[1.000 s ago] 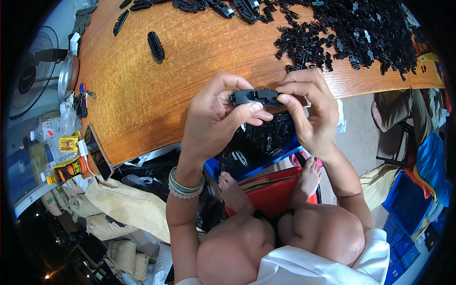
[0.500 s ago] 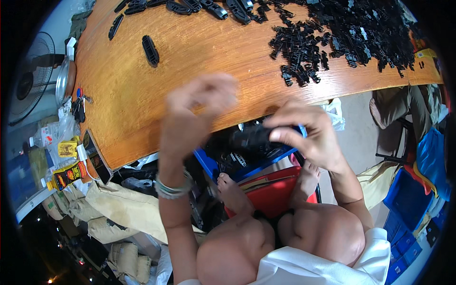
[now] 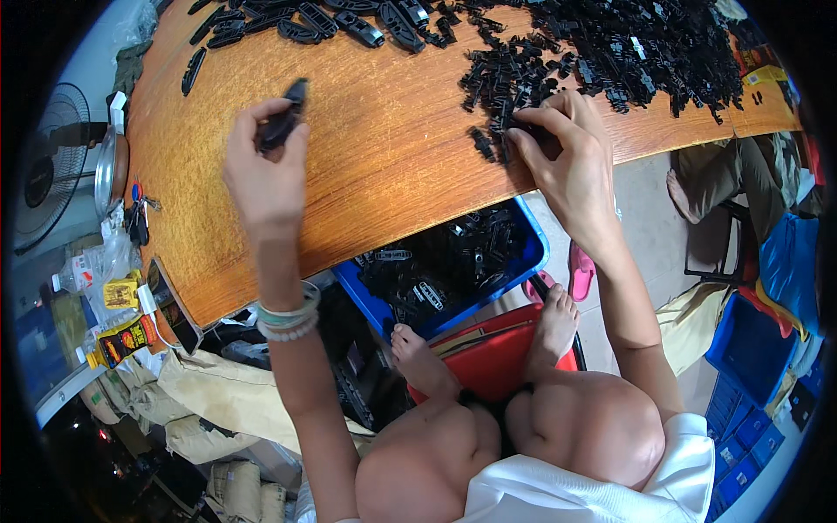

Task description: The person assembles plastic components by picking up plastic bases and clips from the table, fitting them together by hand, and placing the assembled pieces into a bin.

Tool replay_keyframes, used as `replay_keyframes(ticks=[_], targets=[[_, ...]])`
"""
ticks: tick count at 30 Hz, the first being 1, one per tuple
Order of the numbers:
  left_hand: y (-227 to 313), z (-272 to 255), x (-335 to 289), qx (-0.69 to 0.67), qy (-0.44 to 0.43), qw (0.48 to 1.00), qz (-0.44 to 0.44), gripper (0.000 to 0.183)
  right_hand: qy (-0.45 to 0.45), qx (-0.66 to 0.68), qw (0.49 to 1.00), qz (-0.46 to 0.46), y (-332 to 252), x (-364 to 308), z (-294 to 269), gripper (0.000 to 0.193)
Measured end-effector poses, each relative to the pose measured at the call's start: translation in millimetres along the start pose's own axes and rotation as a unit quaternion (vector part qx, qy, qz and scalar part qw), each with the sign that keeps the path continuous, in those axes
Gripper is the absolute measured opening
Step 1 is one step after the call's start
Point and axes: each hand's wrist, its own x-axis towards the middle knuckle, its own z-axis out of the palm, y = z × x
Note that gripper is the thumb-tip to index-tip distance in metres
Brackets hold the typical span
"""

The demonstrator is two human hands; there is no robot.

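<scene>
My left hand (image 3: pixel 264 179) is raised over the left half of the wooden table, thumb and fingers gripping a long, narrow black plastic housing (image 3: pixel 281 126) with rounded ends. The housing stands tilted and is a little blurred. At the near edge of a heap of small black clips (image 3: pixel 510 83), my right hand (image 3: pixel 571 152) has its thumb and fingertips pinched together. Small black parts touch those fingertips; whether one is held between them is hidden. More black housings (image 3: pixel 353 26) lie along the far side of the table.
Below the table edge, a blue bin (image 3: pixel 539 253) holds several black parts. A red container (image 3: pixel 488 357) stands between my feet. At the left are a fan (image 3: pixel 48 166), keys and scissors (image 3: pixel 139 218), and bottles. Another person's leg (image 3: pixel 724 183) shows at the right.
My left hand has moved left and picked the lone housing off the table. The black part in my right hand over the bin is gone, and that hand has moved up to the clips.
</scene>
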Motion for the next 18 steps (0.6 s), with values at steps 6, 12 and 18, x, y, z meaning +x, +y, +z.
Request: replay_keyframes(ticks=[6, 12, 18], targets=[[49, 19, -54, -0.307, -0.092, 0.942, -0.102, 0.023, 0.117, -0.006, 0.986, -0.120, 9, 5, 3, 0.025], [56, 26, -67, -0.381, -0.133, 0.907, -0.120, 0.025, 0.123, 0.118, 0.978, -0.119, -6, -5, -5, 0.026], [60, 24, -72, -0.397, -0.168, 0.893, -0.128, 0.023, 0.038, 0.287, 0.945, -0.153, -29, -1, -11, 0.015]])
